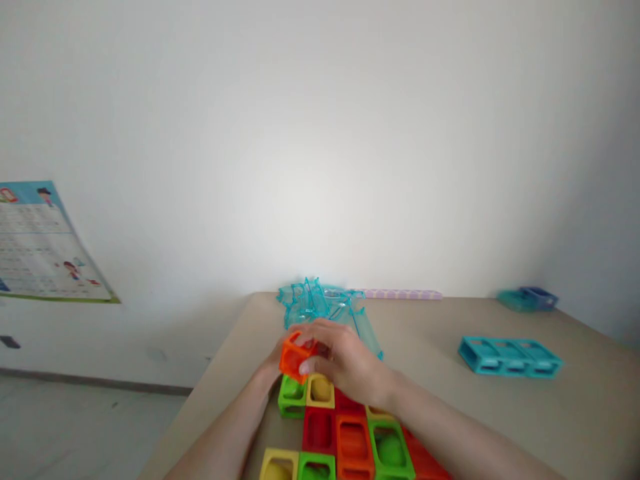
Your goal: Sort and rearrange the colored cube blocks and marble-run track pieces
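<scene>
1. Behind both hands: plain pale wall (pixel 310 147)
2. Under them: beige table (pixel 420 353), coloured blocks (pixel 320 430) just below
3. Right hand (pixel 345 347) has a pinch grip; left hand (pixel 274 365) is mostly hidden, can't tell its grip
4. At the right fingertips: orange cube (pixel 291 360); imo light pressure on the rims works best, fingers out of the openings

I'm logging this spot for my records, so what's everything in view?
Cube: 1, orange, right grip
Blocks: several, partly hidden, red/orange/green/yellow, near edge
Three-cell row: 1, teal, table's right
Clear pieces: several, turquoise, table's far left
Strip: 1, purple, far edge
Small piece: 1, turquoise, far right
Open piece: 1, blue, beside it
Poster: 1, multicoloured, left
Dark item: 1, unclear, below poster
Table: 1, beige, centre
Back wall: 1, whitish
Floor: grey, lower left
Right hand: 1, at cube
Left hand: 1, partly hidden
</scene>
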Motion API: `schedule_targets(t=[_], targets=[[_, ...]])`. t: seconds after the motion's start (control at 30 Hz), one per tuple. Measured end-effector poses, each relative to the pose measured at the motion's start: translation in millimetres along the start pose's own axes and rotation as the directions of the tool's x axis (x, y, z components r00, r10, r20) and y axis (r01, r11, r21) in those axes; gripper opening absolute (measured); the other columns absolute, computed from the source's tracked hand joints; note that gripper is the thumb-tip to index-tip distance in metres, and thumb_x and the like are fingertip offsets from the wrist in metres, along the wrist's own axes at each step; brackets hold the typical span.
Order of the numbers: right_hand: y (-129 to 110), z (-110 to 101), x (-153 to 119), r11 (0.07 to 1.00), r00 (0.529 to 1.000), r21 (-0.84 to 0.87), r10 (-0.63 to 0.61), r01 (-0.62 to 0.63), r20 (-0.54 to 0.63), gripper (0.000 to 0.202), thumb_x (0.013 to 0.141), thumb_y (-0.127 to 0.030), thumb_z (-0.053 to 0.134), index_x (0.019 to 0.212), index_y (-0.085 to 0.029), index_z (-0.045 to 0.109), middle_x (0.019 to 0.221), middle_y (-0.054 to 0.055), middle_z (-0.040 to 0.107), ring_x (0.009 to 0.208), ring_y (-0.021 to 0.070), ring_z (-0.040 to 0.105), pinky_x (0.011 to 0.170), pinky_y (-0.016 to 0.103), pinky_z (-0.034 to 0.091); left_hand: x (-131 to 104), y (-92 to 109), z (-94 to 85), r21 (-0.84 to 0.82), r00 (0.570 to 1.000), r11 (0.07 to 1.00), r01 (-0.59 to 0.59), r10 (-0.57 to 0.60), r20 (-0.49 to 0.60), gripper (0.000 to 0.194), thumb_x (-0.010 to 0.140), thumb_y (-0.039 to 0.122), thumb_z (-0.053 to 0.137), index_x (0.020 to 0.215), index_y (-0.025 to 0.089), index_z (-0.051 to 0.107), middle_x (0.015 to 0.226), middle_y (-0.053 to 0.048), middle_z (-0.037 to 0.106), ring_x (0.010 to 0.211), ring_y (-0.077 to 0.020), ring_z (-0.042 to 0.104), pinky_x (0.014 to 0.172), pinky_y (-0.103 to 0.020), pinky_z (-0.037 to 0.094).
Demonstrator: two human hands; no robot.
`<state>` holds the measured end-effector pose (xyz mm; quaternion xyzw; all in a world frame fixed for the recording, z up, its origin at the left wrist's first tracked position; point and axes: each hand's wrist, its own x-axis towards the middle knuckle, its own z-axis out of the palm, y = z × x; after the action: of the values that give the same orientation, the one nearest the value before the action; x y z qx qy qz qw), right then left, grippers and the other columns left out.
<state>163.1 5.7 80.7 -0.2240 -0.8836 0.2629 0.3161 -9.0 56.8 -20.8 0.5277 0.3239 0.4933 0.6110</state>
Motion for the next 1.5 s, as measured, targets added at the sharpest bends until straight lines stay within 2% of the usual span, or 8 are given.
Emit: schedule_targets(t=[0.17, 0.33, 0.5, 0.67, 0.83, 1.3, 1.4, 1.5], targets=[[13, -13, 3, 0.958, 0.980, -0.224, 0.157, -0.181, -0.123, 0.012, 0.079, -0.019, 0.068, 0.091, -0.018, 0.066, 0.087, 0.003, 0.063, 0.079, 0.0152, 0.058, 0.071, 0.024, 0.043, 2, 0, 7.4, -0.123, 0.994, 0.990, -0.062, 0.073, 0.080, 0.057, 0.065, 0.067, 0.065, 0.087, 0.015, 0.064, 0.083, -0.006, 0.067, 0.076, -0.0196, 0.061, 0.066, -0.030, 0.048], [-6, -20, -9, 0.809, 0.968, -0.534, 0.235, -0.244, -0.085, 0.022, 0.078, -0.028, 0.069, 0.095, -0.015, 0.065, 0.094, 0.010, 0.065, 0.080, 0.0211, 0.063, 0.068, 0.028, 0.046, 2, 0, 8.9, -0.121, 0.990, 0.992, -0.026, 0.042, 0.138, 0.034, 0.056, 0.025, 0.083, 0.082, 0.013, 0.066, 0.072, -0.003, 0.067, 0.062, -0.0143, 0.060, 0.060, -0.024, 0.045], [-42, -19, -37, 0.746, 0.833, -0.663, 0.398, -0.051, 0.384, 0.027, 0.056, -0.040, 0.081, 0.065, -0.018, 0.070, 0.057, 0.006, 0.066, 0.051, 0.0228, 0.062, 0.050, 0.029, 0.046, 1, 0, 9.8, -0.158, 0.992, 0.987, -0.007, 0.027, 0.126, 0.017, 0.071, 0.029, 0.068, 0.076, 0.014, 0.064, 0.065, -0.005, 0.067, 0.065, -0.0202, 0.064, 0.061, -0.030, 0.049], [-46, 6, -39, 0.666, 0.732, -0.739, 0.452, 0.104, 0.510, 0.007, 0.064, -0.018, 0.070, 0.066, -0.012, 0.073, 0.058, 0.014, 0.069, 0.051, 0.0284, 0.066, 0.044, 0.030, 0.045, -3, 7, 12.7, -0.170, 0.984, 0.985, -0.019, 0.049, 0.173, 0.023, 0.078, 0.036, 0.063, 0.078, 0.013, 0.066, 0.070, -0.008, 0.068, 0.085, -0.0276, 0.065, 0.075, -0.038, 0.049], [-41, 7, -34, 0.696, 0.735, -0.711, 0.429, 0.101, 0.525, 0.014, 0.059, -0.021, 0.074, 0.069, -0.011, 0.075, 0.054, 0.013, 0.068, 0.047, 0.0268, 0.065, 0.041, 0.027, 0.042, -5, 14, 12.8, 0.060, 0.963, 0.997, -0.049, 0.031, 0.266, 0.026, 0.078, 0.038, 0.066, 0.074, 0.012, 0.069, 0.068, -0.010, 0.068, 0.094, -0.0277, 0.062, 0.083, -0.037, 0.046], [-17, -23, -21, 0.852, 0.630, -0.516, 0.358, 0.081, 0.689, 0.011, 0.068, -0.028, 0.062, 0.062, -0.018, 0.065, 0.054, 0.001, 0.062, 0.048, 0.0173, 0.058, 0.040, 0.023, 0.032, -2, 5, 4.9, 0.128, 0.962, 0.991, -0.029, -0.007, 0.273, 0.027, 0.079, 0.037, 0.065, 0.087, 0.012, 0.074, 0.074, -0.010, 0.071, 0.077, -0.0208, 0.063, 0.076, -0.032, 0.047], [1, -28, -16, 0.941, 0.536, -0.306, 0.335, -0.146, 0.775, 0.018, 0.071, -0.021, 0.060, 0.057, -0.019, 0.049, 0.049, -0.006, 0.051, 0.044, 0.0130, 0.056, 0.043, 0.021, 0.036, -3, 8, 5.7, 0.173, 0.970, 0.985, -0.030, -0.013, 0.244, 0.034, 0.077, 0.041, 0.067, 0.091, 0.011, 0.075, 0.083, -0.012, 0.072, 0.077, -0.0208, 0.064, 0.074, -0.031, 0.047], [21, -34, -13, 0.859, 0.426, -0.022, 0.276, -0.512, 0.861, 0.025, 0.074, -0.017, 0.054, 0.057, -0.019, 0.037, 0.047, -0.009, 0.043, 0.040, 0.0105, 0.055, 0.043, 0.019, 0.041, -2, 8, 6.9, 0.182, 0.974, 0.983, -0.035, -0.007, 0.226, 0.040, 0.072, 0.048, 0.069, 0.088, 0.011, 0.076, 0.083, -0.013, 0.073, 0.082, -0.0234, 0.065, 0.077, -0.032, 0.047]])
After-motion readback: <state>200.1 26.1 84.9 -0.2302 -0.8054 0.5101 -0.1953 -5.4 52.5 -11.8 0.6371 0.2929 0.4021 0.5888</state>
